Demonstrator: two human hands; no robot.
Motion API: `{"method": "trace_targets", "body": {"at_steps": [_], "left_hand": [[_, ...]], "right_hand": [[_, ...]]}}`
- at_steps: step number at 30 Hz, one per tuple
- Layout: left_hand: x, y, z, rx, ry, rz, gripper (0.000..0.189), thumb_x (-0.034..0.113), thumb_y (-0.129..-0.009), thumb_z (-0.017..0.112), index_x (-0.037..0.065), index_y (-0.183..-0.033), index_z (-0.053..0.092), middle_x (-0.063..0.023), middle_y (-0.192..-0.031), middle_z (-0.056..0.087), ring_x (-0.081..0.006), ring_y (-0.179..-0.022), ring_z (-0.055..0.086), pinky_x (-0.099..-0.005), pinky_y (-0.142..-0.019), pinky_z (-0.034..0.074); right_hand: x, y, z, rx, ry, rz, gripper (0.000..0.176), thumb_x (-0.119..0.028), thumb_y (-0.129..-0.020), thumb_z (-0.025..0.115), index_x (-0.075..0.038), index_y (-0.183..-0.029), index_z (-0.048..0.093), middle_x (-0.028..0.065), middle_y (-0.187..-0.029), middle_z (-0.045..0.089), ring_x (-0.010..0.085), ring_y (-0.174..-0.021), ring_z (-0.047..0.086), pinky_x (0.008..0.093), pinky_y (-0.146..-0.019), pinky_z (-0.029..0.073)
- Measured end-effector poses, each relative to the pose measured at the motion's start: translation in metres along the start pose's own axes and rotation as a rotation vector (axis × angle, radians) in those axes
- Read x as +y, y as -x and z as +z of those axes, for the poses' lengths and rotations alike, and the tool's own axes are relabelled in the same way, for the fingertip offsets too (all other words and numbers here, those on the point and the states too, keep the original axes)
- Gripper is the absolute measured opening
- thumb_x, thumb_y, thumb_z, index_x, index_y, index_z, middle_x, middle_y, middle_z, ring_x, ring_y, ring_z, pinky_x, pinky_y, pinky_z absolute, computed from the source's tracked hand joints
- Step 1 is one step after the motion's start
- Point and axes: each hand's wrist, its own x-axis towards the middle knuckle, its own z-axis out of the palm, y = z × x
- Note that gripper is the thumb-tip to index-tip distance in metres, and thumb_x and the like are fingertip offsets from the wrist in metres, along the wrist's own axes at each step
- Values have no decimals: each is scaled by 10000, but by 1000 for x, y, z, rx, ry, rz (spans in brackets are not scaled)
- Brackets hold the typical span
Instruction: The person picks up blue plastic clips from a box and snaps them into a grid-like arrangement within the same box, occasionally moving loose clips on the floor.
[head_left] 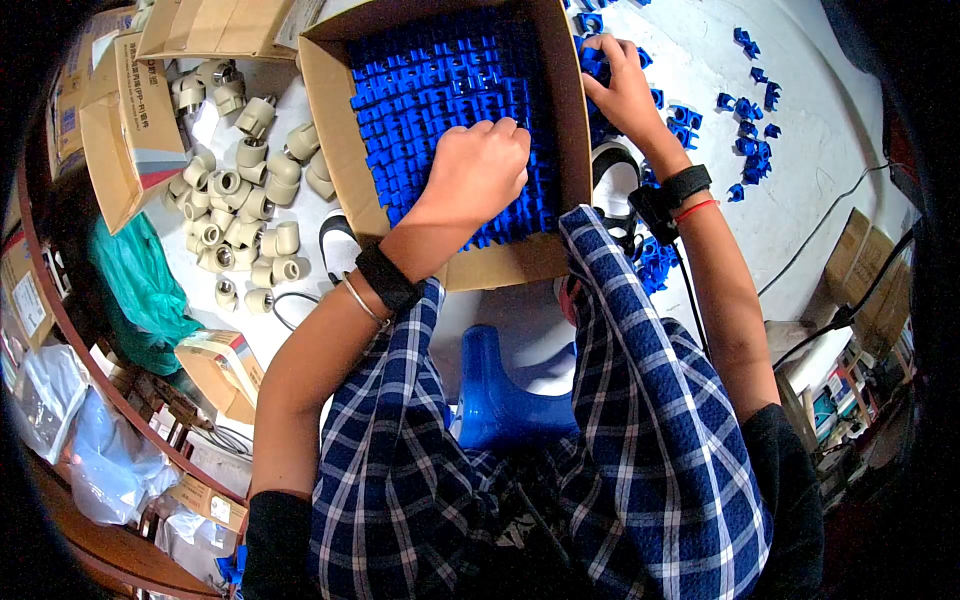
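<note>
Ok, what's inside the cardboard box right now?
Tight rows of blue plastic clips fill the cardboard box. The left hand rests on them, hiding the clips beneath it; the box floor is covered too.

White floor [690,50], contents: 1 open cardboard box [500,268] packed with blue clips [440,80]; loose clips [745,140] right; beige pipe fittings [240,205] left; cartons [130,110]; green bag [140,280]; black cable [820,228]; blue stool [500,395].

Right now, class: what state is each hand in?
Left hand: curled on the blue clips in the cardboard box; grip cannot be told.
Right hand: fingers down on loose blue clips beside the box; grip cannot be told.
</note>
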Motion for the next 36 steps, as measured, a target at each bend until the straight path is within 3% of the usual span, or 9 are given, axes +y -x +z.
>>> {"method": "trace_targets", "body": {"at_steps": [7,15,24,28,31,36], "left_hand": [[-4,0,-7,3,42,3,141,197,-719,640,83,-789,596,-82,-765,577,-264,-729,611,-381,-619,500],[-23,-3,-15,143,174,8,141,216,-772,620,128,-879,645,-69,-780,568,-262,-745,608,-377,-627,498],[-24,-2,-13,36,124,68,131,211,-791,602,145,-888,659,-59,-812,574,-258,-759,609,-369,-639,500],[-27,-2,-16,88,179,55,124,193,-790,600,135,-884,657,-59,-804,572,-259,-753,610,-371,-635,499],[-30,-3,-19,94,198,104,125,160,-770,614,139,-886,655,-53,-813,555,-247,-777,595,-367,-661,488],[-29,-6,-22,-82,31,301,178,110,-731,627,155,-900,656,-42,-883,516,-223,-879,535,-360,-753,443]], "right_hand": [[1,0,2,7,-6,16,439,-148,-756,668,-134,-1158,492,213,-1088,448,381,-944,542,403,-856,469],[-1,0,1,8,-3,9,443,-146,-752,669,-138,-1158,493,214,-1092,445,377,-949,540,398,-853,471],[-1,0,0,6,8,21,445,-159,-755,672,-146,-1162,494,215,-1109,440,379,-957,545,401,-846,478],[-3,1,-1,-4,-6,32,444,-156,-757,672,-147,-1164,494,216,-1114,440,378,-955,548,399,-847,478],[-3,1,-2,-19,-38,69,445,-148,-758,673,-145,-1166,494,215,-1115,441,375,-949,550,397,-849,478],[-1,1,0,-1,-22,27,451,-137,-756,678,-140,-1168,494,211,-1114,441,373,-950,549,396,-857,476]]}}
